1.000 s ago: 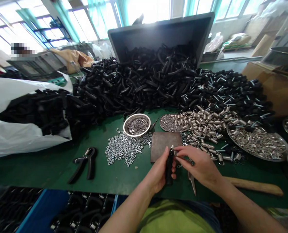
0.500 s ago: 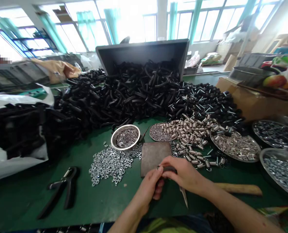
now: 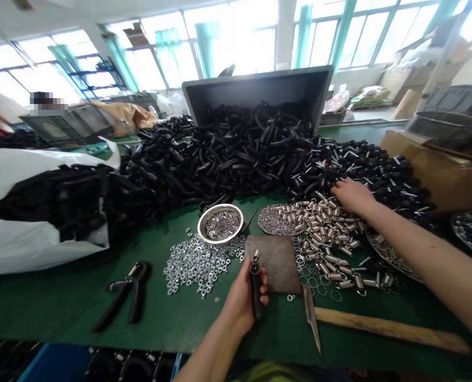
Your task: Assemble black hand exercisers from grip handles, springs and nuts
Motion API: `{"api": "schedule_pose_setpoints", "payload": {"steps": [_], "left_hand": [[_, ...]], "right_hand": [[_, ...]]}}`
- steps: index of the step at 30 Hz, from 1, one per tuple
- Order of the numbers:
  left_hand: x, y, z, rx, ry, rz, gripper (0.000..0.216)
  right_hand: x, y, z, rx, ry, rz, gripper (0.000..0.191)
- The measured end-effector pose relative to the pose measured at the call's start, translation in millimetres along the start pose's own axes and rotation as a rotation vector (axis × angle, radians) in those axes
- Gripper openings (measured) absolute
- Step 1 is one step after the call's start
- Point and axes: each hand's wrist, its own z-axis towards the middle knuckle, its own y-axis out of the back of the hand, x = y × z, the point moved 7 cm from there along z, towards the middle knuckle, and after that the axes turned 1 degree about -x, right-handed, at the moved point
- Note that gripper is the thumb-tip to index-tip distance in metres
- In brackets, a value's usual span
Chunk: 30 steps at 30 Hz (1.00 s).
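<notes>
My left hand (image 3: 242, 294) is wrapped round a black handle (image 3: 255, 297), which stands upright with a small metal spring (image 3: 256, 255) at its top. The handle is in front of a dark square metal plate (image 3: 273, 265). My right hand (image 3: 353, 196) reaches forward to the pile of black knobs with screws (image 3: 363, 159), just above the loose springs (image 3: 331, 228). Its fingertips are bent down among the parts, so what they hold, if anything, is hidden. An assembled hand grip (image 3: 128, 292) lies on the green table at the left.
A hammer (image 3: 387, 329) lies at the right front. Small metal rings (image 3: 198, 262) are spread beside a metal bowl (image 3: 220, 224). Black handles (image 3: 228, 159) spill from a tipped grey bin (image 3: 255, 87). A white bag (image 3: 41, 249) stands left, a cardboard box (image 3: 438, 164) right.
My right hand has left the handle and moved forward and right to the knobs. My left hand keeps the handle, now upright with the spring showing. The view has shifted left.
</notes>
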Motion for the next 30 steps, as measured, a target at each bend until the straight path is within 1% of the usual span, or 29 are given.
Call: {"api": "schedule_pose_setpoints", "payload": {"steps": [2, 4, 7, 9, 11, 13, 15, 17, 18, 19, 21, 23, 27, 29, 30], "left_hand": [[-3, -1, 1, 0.032, 0.014, -0.107, 0.036], [-6, -3, 1, 0.097, 0.004, -0.183, 0.029], [-10, -4, 1, 0.142, -0.026, -0.224, 0.030], [-11, -4, 1, 0.149, -0.035, -0.231, 0.033], [-10, -3, 2, 0.152, -0.040, -0.230, 0.033], [-9, -3, 3, 0.150, -0.054, -0.235, 0.031], [-8, -3, 5, 0.153, -0.071, -0.249, 0.028], [-7, -5, 5, 0.161, -0.086, -0.267, 0.025], [-7, -7, 5, 0.167, -0.090, -0.273, 0.024], [-7, -8, 4, 0.169, -0.096, -0.277, 0.024], [-7, -11, 2, 0.161, -0.120, -0.282, 0.023], [-9, -12, -1, 0.128, -0.169, -0.275, 0.020], [-11, -10, -6, 0.047, -0.278, -0.226, 0.015], [-12, -9, -10, 0.019, -0.333, -0.182, 0.016], [-14, -8, -11, -0.001, -0.369, -0.151, 0.017]], "right_hand": [[-5, -5, 1, 0.005, 0.029, 0.006, 0.017], [-14, -13, 1, 0.002, 0.055, 0.040, 0.015], [-29, -20, -2, -0.035, 0.096, 0.183, 0.014], [-34, -15, -7, -0.087, 0.094, 0.292, 0.009], [-26, 0, -18, -0.158, 0.056, 0.363, 0.002], [2, 21, -36, -0.219, 0.019, 0.421, 0.008], [52, 41, -61, -0.214, 0.048, 0.533, 0.014], [112, 57, -88, -0.171, 0.149, 0.691, 0.020], [140, 65, -101, -0.181, 0.208, 0.747, 0.020], [166, 70, -113, -0.163, 0.269, 0.772, 0.023], [203, 76, -130, -0.159, 0.349, 0.802, 0.027], [224, 77, -138, -0.182, 0.399, 0.806, 0.029], [244, 71, -144, -0.221, 0.486, 0.790, 0.032], [249, 65, -142, -0.216, 0.445, 0.769, 0.029], [250, 61, -140, -0.194, 0.380, 0.770, 0.026]]}}
